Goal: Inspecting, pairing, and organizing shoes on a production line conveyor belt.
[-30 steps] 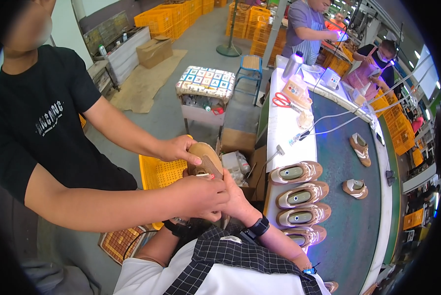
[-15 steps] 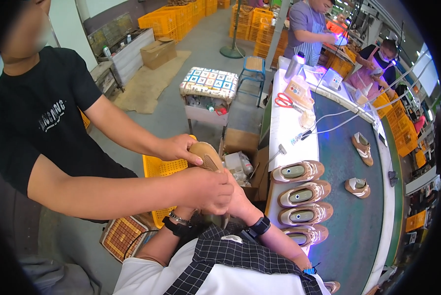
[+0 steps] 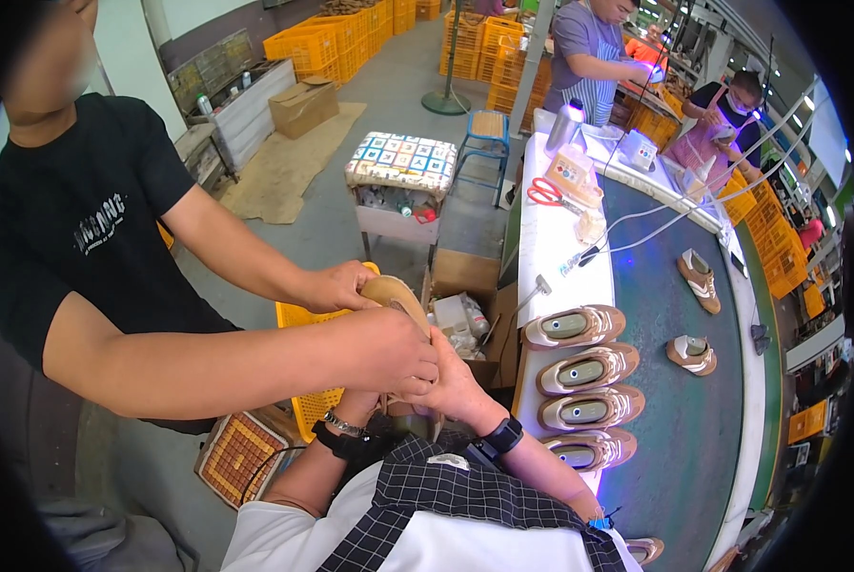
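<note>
A tan shoe (image 3: 396, 292) is held in front of my chest, its sole side turned up. My right hand (image 3: 458, 385) grips its right side, with the fingertips partly hidden behind a co-worker's hand. My left hand (image 3: 358, 404) reaches to the shoe from the left; the co-worker's forearm covers its fingers. That co-worker, in a black T-shirt, stands at my left. One of the person's hands (image 3: 339, 286) holds the toe end, and the other hand (image 3: 400, 351) is closed over the middle of the shoe, close against my right hand.
Several tan-and-white shoes (image 3: 589, 366) stand in a row at the edge of the green conveyor belt (image 3: 675, 429); two more lie farther right. Red scissors (image 3: 545, 193) rest on the white table. A yellow crate (image 3: 317, 412) and a patterned stool (image 3: 403, 160) are nearby.
The co-worker's near hand has shifted slightly up and left over the shoe. My hands stay around the shoe with little movement.
</note>
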A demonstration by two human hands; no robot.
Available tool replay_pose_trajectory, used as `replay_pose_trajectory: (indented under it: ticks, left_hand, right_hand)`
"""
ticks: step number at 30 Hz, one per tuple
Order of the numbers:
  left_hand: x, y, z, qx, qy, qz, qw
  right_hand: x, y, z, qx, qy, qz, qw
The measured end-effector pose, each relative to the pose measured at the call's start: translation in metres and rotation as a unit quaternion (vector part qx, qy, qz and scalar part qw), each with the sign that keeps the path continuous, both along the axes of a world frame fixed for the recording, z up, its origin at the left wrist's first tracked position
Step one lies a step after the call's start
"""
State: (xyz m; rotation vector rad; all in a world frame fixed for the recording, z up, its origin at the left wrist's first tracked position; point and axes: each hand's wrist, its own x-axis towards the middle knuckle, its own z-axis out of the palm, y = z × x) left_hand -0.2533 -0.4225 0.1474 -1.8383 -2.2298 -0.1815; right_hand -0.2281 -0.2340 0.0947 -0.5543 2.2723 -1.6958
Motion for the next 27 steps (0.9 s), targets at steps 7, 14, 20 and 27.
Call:
replay_pose_trajectory:
  ticks: [7, 14, 20, 27]
  left_hand:
    - [0.006, 0.005, 0.002, 0.006, 0.005, 0.021, 1.000]
    - [0.004, 0.013, 0.007, 0.005, -0.032, 0.031, 0.999]
    - [0.005, 0.008, -0.002, 0.002, -0.018, 0.030, 0.999]
    - [0.006, -0.001, -0.020, -0.022, 0.022, 0.036, 0.999]
  right_hand:
    - [0.004, -0.002, -0.011, -0.060, 0.003, 0.028, 0.998]
    - [0.008, 0.002, 0.011, -0.005, 0.009, -0.011, 1.000]
    - [0.007, 0.002, 0.012, 0.024, -0.007, 0.005, 1.000]
    - [0.005, -0.003, 0.007, 0.013, 0.029, -0.016, 0.999]
